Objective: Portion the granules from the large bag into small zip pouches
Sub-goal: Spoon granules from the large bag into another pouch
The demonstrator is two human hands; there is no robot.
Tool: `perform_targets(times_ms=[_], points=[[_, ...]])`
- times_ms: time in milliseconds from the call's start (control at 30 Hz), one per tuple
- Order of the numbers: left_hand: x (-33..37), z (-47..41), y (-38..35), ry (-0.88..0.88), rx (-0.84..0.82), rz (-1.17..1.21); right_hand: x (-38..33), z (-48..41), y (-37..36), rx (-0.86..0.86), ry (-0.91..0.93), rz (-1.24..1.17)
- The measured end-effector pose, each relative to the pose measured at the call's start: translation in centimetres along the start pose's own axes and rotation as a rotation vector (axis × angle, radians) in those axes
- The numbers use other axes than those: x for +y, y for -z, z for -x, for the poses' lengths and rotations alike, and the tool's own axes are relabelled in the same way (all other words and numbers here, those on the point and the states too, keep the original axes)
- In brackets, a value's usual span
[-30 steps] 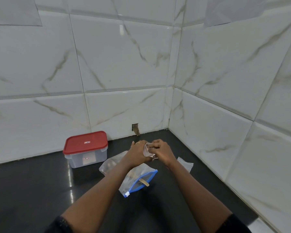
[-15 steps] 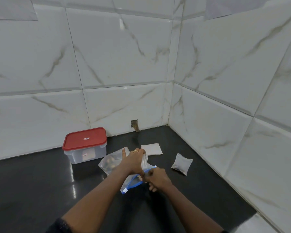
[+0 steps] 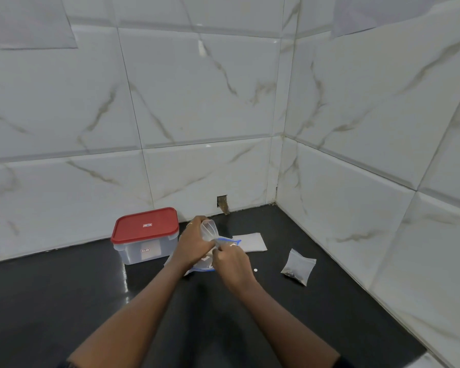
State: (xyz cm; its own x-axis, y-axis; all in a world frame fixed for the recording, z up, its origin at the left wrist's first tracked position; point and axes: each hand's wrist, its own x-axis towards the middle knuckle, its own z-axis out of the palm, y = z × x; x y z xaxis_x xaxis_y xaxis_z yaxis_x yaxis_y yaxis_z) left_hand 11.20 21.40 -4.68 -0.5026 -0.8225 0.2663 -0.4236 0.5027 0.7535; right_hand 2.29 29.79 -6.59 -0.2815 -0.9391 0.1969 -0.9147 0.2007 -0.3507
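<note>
My left hand [image 3: 194, 245] holds a small clear zip pouch [image 3: 208, 229] upright, its mouth open towards the wall. My right hand [image 3: 231, 261] pinches the blue-zipped mouth of the large clear bag [image 3: 227, 241], lifted right beside the pouch. Brown granules show at that blue edge. The rest of the large bag lies on the black counter under both hands, mostly hidden. A filled small pouch [image 3: 299, 266] with granules at its bottom lies to the right. Flat empty pouches [image 3: 251, 241] lie just behind my right hand.
A clear box with a red lid [image 3: 145, 235] stands left of my hands, close to the back wall. A tiny white speck [image 3: 255, 269] lies on the counter [image 3: 64, 301]. Tiled walls meet in a corner at the back right.
My hands came down from the raised small pouch to the large bag. The left hand now holds a pouch upright and the right has lifted the bag's blue edge beside it.
</note>
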Motion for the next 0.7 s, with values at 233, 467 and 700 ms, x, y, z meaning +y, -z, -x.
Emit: perform_targets(times_ms=[233,467,700], points=[[-0.3,0.3,2.6,0.024,0.098,0.094,-2.4,-0.3,1.7,-0.158,0.079,0.289],[-1.2,1.2,3.2,0.006,0.02,0.091,-3.8,-0.7,0.5,-0.207,-0.036,0.127],[-2.0,2.4,4.3,0.02,-0.07,0.12,-4.4,-0.7,-2.0,-0.114,-0.363,-0.28]])
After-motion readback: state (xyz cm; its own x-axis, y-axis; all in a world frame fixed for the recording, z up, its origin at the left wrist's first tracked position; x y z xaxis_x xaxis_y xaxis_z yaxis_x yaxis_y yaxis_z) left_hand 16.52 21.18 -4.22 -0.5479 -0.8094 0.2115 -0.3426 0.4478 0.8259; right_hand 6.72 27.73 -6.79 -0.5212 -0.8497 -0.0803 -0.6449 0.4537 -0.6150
